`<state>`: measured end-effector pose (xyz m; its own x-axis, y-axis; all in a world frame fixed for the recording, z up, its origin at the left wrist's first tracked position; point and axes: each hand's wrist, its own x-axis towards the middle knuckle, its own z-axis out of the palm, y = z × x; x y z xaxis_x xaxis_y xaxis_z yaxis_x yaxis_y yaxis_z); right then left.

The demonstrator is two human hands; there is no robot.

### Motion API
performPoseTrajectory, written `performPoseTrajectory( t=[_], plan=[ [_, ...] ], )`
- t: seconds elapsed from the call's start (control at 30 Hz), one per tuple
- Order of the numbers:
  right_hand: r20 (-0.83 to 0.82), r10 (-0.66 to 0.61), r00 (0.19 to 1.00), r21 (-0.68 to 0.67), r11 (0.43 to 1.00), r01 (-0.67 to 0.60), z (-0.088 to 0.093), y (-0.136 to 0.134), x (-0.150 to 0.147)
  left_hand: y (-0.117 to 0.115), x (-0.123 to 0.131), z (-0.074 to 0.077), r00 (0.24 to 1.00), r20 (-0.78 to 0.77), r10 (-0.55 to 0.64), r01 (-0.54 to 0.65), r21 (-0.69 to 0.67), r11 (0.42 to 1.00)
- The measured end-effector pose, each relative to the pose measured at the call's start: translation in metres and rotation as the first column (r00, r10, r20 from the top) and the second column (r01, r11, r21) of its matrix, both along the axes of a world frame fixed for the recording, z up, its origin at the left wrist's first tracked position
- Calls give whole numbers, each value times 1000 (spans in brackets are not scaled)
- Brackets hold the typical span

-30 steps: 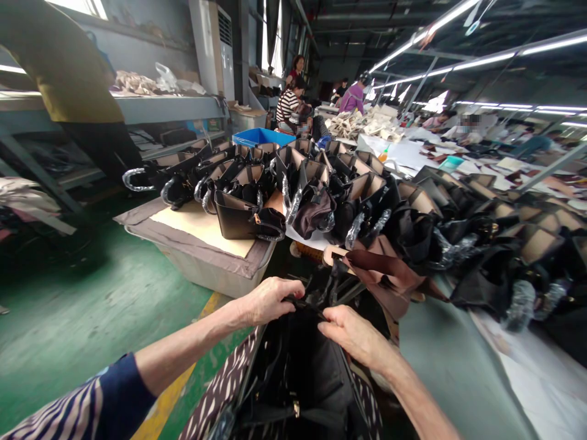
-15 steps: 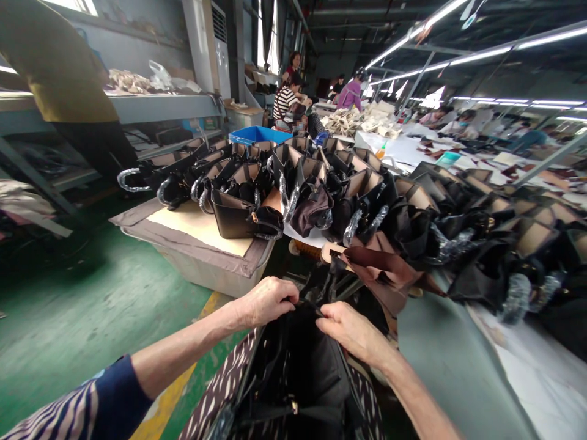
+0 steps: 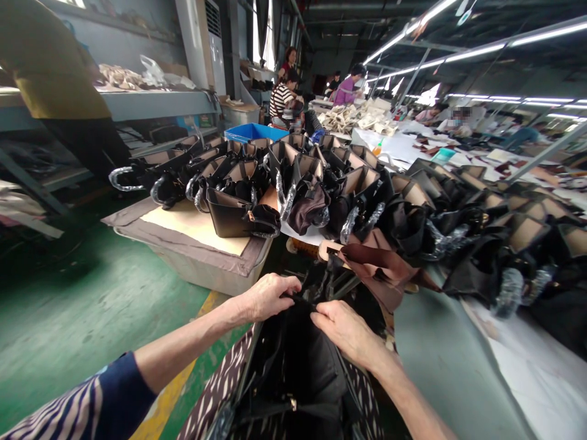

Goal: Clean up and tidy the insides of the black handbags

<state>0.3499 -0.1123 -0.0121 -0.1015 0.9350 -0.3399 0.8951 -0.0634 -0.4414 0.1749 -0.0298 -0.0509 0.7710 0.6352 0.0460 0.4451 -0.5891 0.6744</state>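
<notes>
A black handbag (image 3: 314, 360) lies open on my lap, its inside facing up toward me. My left hand (image 3: 270, 297) is at the left part of its far rim, fingers curled and thumb close to them, at the black edge. My right hand (image 3: 348, 333) pinches the right part of the same rim between thumb and fingers. A small gold-coloured fitting (image 3: 292, 404) shows on a strap across the near side of the bag. Exactly how the edge sits between my left fingertips is hard to make out.
Many black handbags (image 3: 229, 214) with wrapped handles crowd the surfaces ahead and right. A pale bin (image 3: 215, 280) stands ahead left. Brown material (image 3: 380, 263) hangs just beyond my right hand. A blue crate (image 3: 254, 132) and several people are farther back.
My left thumb and index finger have parted slightly at the rim. My right hand has shifted a little left. The whole view has moved slightly.
</notes>
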Motion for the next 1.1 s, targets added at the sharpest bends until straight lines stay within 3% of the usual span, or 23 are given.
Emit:
performPoseTrajectory(
  t=[0.13, 0.37, 0.7, 0.83, 1.1],
  plan=[
    [15, -70, 997, 53, 996, 70, -14, -1, -2, 4, -2, -6, 997, 4, -73, 73, -37, 997],
    [-162, -115, 980, 50, 991, 124, -27, 5, -4, 4, -5, -9, 998, 40, -56, 61, -125, 990],
    [39, -146, 989, 129, 982, 140, -21, 10, -14, 6, -5, -13, 999, 34, 13, -5, -228, 974],
    [67, -99, 993, 126, 988, 90, -23, 11, -13, 6, -7, -13, 998, 54, 39, -23, -273, 962],
    [-77, 14, 997, 92, 996, -7, -21, 19, -18, 1, -1, -11, 986, 119, 120, -72, -348, 935]
  ],
)
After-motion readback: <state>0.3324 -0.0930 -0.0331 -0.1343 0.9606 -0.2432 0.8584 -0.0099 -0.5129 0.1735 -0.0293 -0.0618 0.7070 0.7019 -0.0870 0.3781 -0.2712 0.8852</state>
